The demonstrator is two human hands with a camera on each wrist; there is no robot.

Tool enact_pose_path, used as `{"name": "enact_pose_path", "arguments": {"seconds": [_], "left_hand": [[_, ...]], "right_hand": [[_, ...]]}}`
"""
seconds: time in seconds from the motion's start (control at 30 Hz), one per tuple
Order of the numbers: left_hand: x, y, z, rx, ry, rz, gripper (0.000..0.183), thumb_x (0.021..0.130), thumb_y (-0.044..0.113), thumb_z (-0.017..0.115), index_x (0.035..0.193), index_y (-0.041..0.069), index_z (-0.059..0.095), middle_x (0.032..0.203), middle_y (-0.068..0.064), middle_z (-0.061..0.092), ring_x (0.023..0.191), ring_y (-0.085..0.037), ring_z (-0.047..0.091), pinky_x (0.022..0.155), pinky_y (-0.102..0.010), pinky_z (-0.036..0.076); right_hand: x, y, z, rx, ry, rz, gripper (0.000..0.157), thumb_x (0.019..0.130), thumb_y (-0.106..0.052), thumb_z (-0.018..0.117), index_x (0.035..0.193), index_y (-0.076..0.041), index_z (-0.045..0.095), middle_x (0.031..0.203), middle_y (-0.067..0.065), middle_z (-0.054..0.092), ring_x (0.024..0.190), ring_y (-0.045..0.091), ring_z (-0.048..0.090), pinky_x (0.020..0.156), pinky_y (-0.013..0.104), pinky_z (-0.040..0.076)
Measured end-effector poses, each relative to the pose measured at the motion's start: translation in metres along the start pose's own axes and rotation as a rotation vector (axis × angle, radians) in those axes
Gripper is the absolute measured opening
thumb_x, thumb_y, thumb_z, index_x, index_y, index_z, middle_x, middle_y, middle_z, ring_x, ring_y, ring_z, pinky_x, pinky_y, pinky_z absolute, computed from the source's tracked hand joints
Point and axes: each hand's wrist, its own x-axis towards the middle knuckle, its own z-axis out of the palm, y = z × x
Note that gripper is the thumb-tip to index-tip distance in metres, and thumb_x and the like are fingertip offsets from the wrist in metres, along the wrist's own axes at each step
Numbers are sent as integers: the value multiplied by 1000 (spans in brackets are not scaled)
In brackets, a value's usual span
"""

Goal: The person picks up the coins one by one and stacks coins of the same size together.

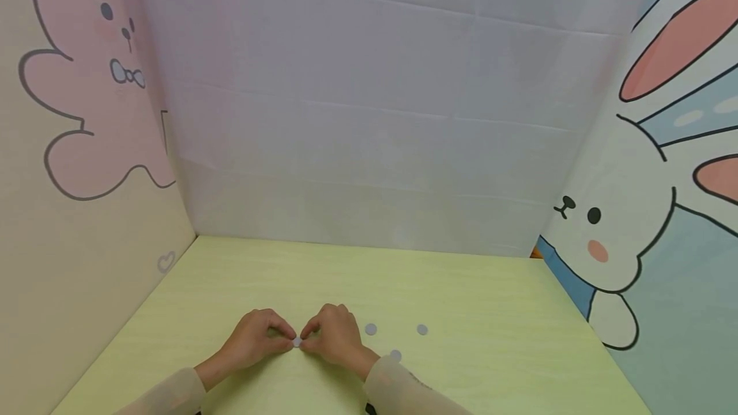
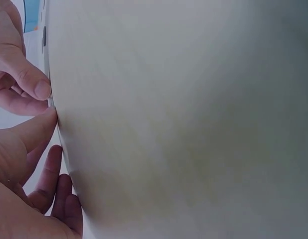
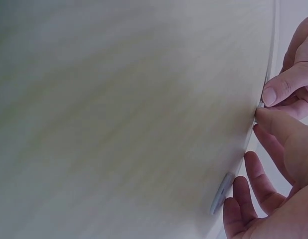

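A small round grey disc (image 1: 296,342) lies on the yellow-green tabletop between both hands. My left hand (image 1: 254,340) pinches its left edge between thumb and forefinger. On the opposite side, my right hand (image 1: 334,336) pinches the right edge the same way. Both wrist views show the two sets of fingertips nearly meeting low at the table surface, with only a sliver of the disc showing. Beside the right hand's curled fingers lies another grey disc (image 3: 222,194), flat on the table.
To the right of my right hand are more grey discs: one close by (image 1: 371,329), one farther right (image 1: 423,330), and one by the sleeve (image 1: 395,355). The tabletop (image 1: 490,306) is bounded by a pale back wall (image 1: 369,146) and cartoon-printed side walls.
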Motion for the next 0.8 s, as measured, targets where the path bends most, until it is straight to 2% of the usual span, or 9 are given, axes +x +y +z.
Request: {"name": "enact_pose_path", "arguments": {"seconds": [0.43,0.8], "left_hand": [[-1,2,-1,14,-2,6,12,83,23,92,86,28,82,94,13,72,101,-16,61,94,-54,50],[-1,2,-1,23,-4,16,11,82,26,93,86,30,82,93,15,72,99,-15,60,93,-51,48]], "right_hand": [[1,-2,-1,7,-18,26,8,81,-28,95,83,-26,87,86,-10,64,78,5,44,68,21,33],[2,-1,0,9,-22,37,9,81,-29,95,81,-28,86,88,-11,66,78,5,45,67,21,34]]}}
